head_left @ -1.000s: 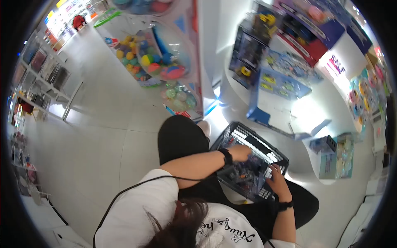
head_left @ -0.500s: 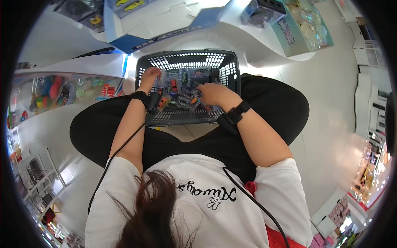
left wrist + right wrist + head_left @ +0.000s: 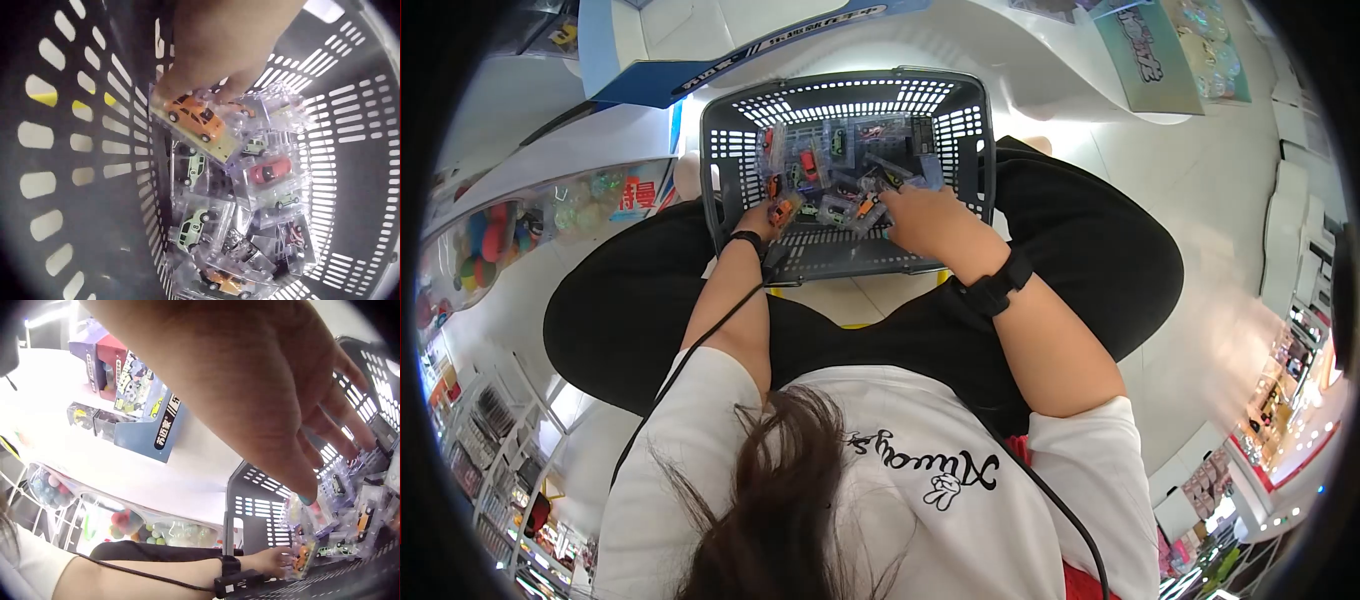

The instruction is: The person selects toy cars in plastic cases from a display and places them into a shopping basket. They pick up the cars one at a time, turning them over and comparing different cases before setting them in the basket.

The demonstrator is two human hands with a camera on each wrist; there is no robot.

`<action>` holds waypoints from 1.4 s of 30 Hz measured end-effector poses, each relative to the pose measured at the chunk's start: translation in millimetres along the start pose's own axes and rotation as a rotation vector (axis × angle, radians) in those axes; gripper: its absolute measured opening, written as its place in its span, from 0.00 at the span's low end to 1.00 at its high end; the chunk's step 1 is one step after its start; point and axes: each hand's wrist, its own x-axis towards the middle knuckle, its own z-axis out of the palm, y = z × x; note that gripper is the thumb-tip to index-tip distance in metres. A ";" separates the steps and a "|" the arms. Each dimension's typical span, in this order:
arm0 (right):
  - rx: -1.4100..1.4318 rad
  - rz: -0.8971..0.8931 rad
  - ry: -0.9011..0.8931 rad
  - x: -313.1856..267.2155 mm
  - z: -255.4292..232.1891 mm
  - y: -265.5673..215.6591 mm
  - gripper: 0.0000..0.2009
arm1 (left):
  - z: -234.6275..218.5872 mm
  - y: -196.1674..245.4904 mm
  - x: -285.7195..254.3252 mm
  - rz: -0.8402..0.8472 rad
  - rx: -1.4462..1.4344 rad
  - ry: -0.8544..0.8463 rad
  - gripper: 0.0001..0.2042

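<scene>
A dark grey plastic shopping basket point(image 3: 735, 250) sits between the person's legs, with several toy cars in clear boxes inside. My left hand point(image 3: 219, 44) is at the basket's near left corner. Its thumb and fingers pinch one end of a clear box with an orange toy car point(image 3: 197, 119), tilted over the other boxes. A red toy car point(image 3: 270, 172) and a green toy car point(image 3: 195, 169) lie in their boxes beside it. Over the right part of the pile hovers my right hand point(image 3: 935, 225), fingers spread loosely and pointing down, nothing between them in the right wrist view.
Beyond the basket is a white display shelf point(image 3: 137, 481) carrying a blue display box point(image 3: 147, 434). Bags of colourful balls point(image 3: 495, 245) stand at the left. A teal box of clear balls point(image 3: 1165, 60) stands back right. Cables run along both arms.
The head view has swung round to face the basket squarely. My left hand has come from the basket's left side to its near corner and pinches the orange car's box. My right hand stays over the pile.
</scene>
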 end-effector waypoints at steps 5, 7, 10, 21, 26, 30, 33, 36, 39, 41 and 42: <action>0.088 -0.121 0.227 8.7 1.3 -1.3 0.15 | 1.9 26.9 -4.6 -0.083 0.197 0.070 0.24; 0.170 -0.135 0.295 13.1 -7.2 -1.5 0.17 | -2.1 41.4 -4.3 -0.133 0.202 0.059 0.22; 0.370 -0.095 0.413 23.2 -18.5 1.4 0.20 | -22.4 48.8 0.9 -0.090 0.049 -0.037 0.23; 0.697 -0.005 0.386 30.7 -16.9 17.0 0.33 | -146.0 184.0 -55.3 0.695 -0.442 -0.364 0.27; 0.755 0.046 0.424 26.0 -22.1 20.7 0.26 | -139.3 176.4 -44.7 0.639 -1.101 -0.555 0.29; 0.746 0.052 0.518 23.7 -25.2 19.2 0.24 | -82.8 94.3 25.3 -0.177 -1.170 -0.263 0.28; 0.732 0.108 0.569 25.1 -25.1 16.3 0.24 | 32.8 -38.0 119.9 -0.216 -0.548 -0.298 0.26; 0.715 0.109 0.587 28.1 -26.4 15.7 0.23 | 60.5 -46.4 105.5 -0.246 -0.419 -0.127 0.28; 0.753 0.154 0.531 27.8 -31.1 12.8 0.22 | 123.8 -90.7 148.7 -0.032 -0.270 0.122 0.23; 0.776 0.181 0.486 28.6 -35.4 10.2 0.22 | 123.1 -88.5 150.1 -0.056 -0.338 0.176 0.20; 0.781 0.182 0.469 29.0 -37.7 8.5 0.22 | 105.5 -70.1 133.8 -0.129 -0.442 0.149 0.19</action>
